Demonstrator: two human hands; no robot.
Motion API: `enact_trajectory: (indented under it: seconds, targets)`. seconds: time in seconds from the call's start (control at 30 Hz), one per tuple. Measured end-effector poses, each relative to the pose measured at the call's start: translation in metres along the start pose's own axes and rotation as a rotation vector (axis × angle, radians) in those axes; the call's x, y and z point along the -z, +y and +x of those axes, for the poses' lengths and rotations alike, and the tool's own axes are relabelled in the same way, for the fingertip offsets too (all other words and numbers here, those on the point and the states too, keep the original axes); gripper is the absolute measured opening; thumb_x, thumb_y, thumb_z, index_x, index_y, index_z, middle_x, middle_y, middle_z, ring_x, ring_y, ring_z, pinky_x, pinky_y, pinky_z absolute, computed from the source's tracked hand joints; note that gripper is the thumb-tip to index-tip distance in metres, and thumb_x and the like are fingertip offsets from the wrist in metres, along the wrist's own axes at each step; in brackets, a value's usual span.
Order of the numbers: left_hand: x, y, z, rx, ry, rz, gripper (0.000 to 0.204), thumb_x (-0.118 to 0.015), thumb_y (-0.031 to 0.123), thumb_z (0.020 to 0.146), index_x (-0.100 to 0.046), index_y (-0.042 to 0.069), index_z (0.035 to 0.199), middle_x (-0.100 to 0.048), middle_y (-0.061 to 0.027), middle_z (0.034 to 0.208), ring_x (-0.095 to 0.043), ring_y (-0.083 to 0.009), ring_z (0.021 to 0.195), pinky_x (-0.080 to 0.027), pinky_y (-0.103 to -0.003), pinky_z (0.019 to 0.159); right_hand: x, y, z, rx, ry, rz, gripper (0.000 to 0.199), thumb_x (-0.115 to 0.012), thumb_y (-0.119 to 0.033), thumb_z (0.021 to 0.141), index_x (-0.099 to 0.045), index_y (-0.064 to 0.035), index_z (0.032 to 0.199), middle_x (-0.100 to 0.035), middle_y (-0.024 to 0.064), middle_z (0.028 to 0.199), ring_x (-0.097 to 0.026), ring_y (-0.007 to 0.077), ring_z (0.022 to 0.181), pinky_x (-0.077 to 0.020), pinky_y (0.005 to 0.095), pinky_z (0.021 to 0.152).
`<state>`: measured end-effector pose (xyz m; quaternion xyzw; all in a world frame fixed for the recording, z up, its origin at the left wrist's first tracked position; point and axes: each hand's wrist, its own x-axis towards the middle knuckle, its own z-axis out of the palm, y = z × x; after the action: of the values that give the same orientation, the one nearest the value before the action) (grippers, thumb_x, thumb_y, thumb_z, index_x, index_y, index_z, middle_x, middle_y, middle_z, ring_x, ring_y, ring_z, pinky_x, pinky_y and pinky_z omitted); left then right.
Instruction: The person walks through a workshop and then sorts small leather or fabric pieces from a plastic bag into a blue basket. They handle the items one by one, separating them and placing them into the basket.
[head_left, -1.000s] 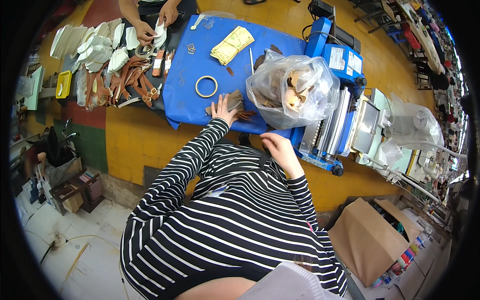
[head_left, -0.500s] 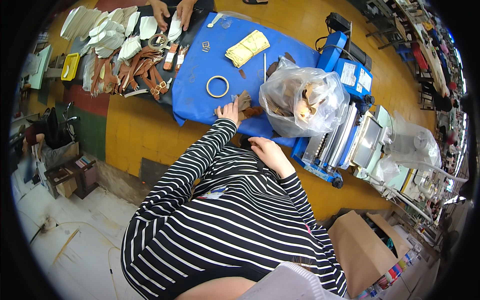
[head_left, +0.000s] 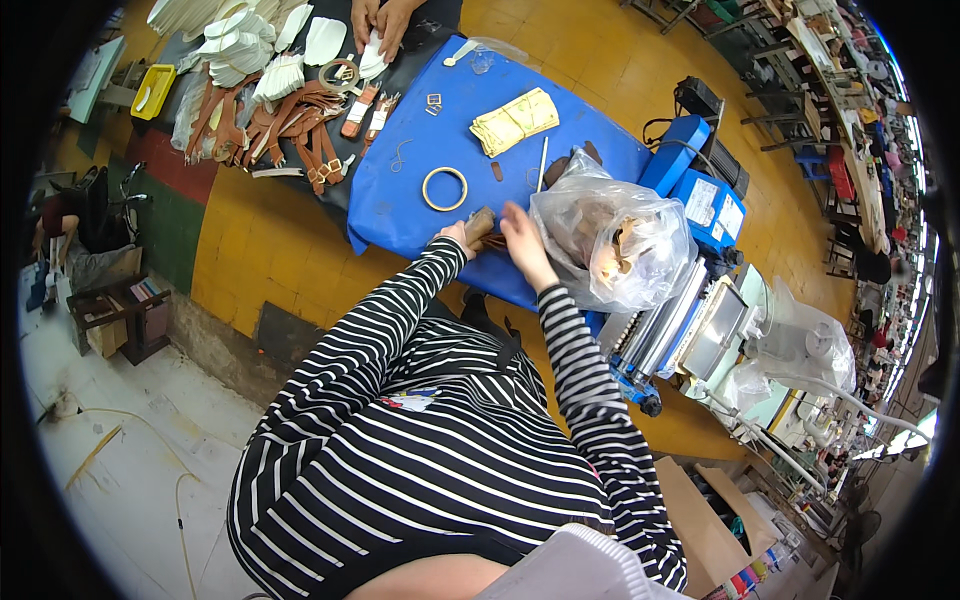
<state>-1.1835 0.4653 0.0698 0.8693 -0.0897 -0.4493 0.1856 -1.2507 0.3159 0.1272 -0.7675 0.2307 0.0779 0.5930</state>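
My left hand is closed on a brown leather bundle at the near edge of the blue-covered table. Just to its right, my right hand is raised with fingers extended, apart from the bundle, and nothing shows in it. Part of the bundle is hidden by my left fingers. Beside my right hand stands a clear plastic bag filled with brown scraps. Beyond my hands lie a tape roll and a folded yellow bundle.
A blue roller machine stands at the right. Far left, a black table holds brown straps and white pieces, where another person's hands work. Two small buckles and a white stick lie on the blue cover.
My right hand has moved from near my body up and forward beside the leather bundle. My left hand has taken hold of the bundle. The whole view has shifted slightly.
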Motion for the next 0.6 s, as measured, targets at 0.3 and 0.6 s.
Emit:
enact_trajectory:
  seconds: [0.3,0.6]
  targets:
    - [0.006,-0.055,0.017,-0.177,0.039,-0.410,0.086,-0.086,0.035,0.053,-0.051,0.006,0.125,-0.062,-0.0138,0.116,-0.058,-0.0283,0.109,-0.044,-0.035,0.097,-0.022,0.041,0.093,-0.136,0.519,-0.761,0.038,-0.066,-0.021,0.082,-0.050,0.0004,0.109,-0.050,0.0207,0.110,-0.051,0.0379,0.106,-0.0399,0.0478,0.092]
    - [0.002,-0.076,0.018,-0.192,-0.287,-0.959,0.075,-0.085,0.020,0.067,-0.046,0.001,0.128,-0.061,-0.0087,0.117,-0.057,-0.0172,0.109,-0.045,-0.033,0.096,-0.032,0.062,0.106,-0.028,0.719,-0.736,0.022,-0.067,-0.013,0.081,-0.053,-0.0032,0.095,-0.052,0.0156,0.099,-0.052,0.0354,0.095,-0.0416,0.0451,0.083]
